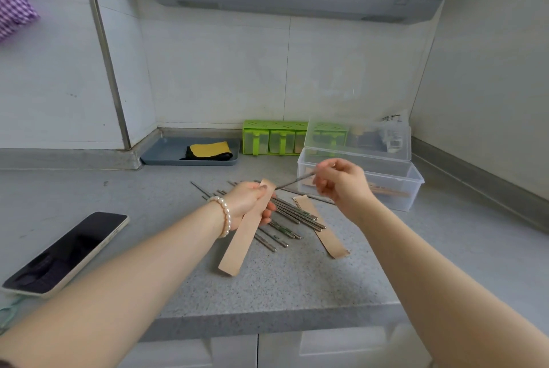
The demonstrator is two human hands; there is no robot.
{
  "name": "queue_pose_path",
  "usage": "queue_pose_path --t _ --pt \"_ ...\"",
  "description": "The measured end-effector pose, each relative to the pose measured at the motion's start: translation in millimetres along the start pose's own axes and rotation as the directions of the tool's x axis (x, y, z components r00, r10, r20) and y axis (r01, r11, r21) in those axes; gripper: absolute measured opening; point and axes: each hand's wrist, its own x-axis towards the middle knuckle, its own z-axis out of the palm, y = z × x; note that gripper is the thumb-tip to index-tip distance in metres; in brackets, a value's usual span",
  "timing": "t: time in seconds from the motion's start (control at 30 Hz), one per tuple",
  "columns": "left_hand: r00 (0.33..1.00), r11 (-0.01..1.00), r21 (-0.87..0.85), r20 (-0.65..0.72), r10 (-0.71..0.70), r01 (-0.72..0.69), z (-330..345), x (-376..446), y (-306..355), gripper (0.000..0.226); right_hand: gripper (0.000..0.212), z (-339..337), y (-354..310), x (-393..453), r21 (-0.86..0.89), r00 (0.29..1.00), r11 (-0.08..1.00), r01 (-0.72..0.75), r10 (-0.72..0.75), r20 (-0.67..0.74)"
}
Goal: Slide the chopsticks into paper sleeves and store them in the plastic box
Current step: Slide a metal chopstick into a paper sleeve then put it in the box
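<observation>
- Head view: your left hand (248, 204) grips a long tan paper sleeve (245, 231) near its upper end, fingers (269, 213) pressed around it, and the sleeve slants down toward you above the speckled grey bench (297, 278).
- Your right hand (341, 180) pinches a thin metal chopstick (292, 183) between its fingertips, with the far tip meeting the mouth of the sleeve at your left thumb.
- Under and just behind your left hand, a loose pile of grey metal chopsticks (285, 219) lies fanned out on the bench.
- A second flat tan paper sleeve (322, 226) lies on the bench just right of that pile, touching its edge.
- The clear plastic box (395, 189) stands open behind your right hand, its lid (356, 139) tipped up at the back; tan sleeved pieces show through its wall, though you cannot count them.
- A string of white pearl beads (224, 216) circles your left wrist.
- A dark smartphone in a pale case (65, 254) lies face up at the left of the bench.
- At the back stand a green seasoning rack (273, 137) and a grey-blue tray (166, 153) that holds a yellow and black cloth (211, 150).
</observation>
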Motion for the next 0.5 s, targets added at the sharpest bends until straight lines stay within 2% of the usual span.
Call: queue_pose_path --t 0.07,0.1,0.17,0.23,0.3,0.37,0.5 --pt "0.999 1.000 -0.022 0.032 0.014 -0.013 6 -2 1 0.029 0.014 -7 -9 -1 0.169 0.990 0.984 0.053 -0.029 -0.141" --pt "0.998 0.999 -0.025 0.054 0.029 -0.028 8 -3 2 0.029 0.016 -11 -13 0 0.168 0.969 0.981 0.098 -0.055 -0.242" --pt "0.993 0.998 -0.016 0.102 0.065 -0.064 12 -5 4 0.028 0.027 -21 -22 4 0.047 0.861 0.979 0.196 -0.149 -0.487" --pt "0.984 0.996 -0.001 0.154 0.090 -0.091 16 -8 6 0.025 0.033 -33 -32 9 -0.014 0.727 0.962 0.271 -0.214 -0.653" --pt "0.975 0.994 0.012 0.196 0.103 -0.107 18 -11 6 0.024 0.033 -41 -42 12 0.079 0.684 0.950 0.302 -0.158 -0.712" --pt "0.968 0.993 0.007 0.223 0.113 -0.118 20 -12 7 0.023 0.033 -46 -48 12 0.142 0.699 0.942 0.306 -0.121 -0.705" --pt "0.952 0.988 -0.011 0.265 0.150 -0.152 26 -13 8 0.016 0.034 -44 -44 12 -0.017 0.742 0.960 0.279 -0.227 -0.631"
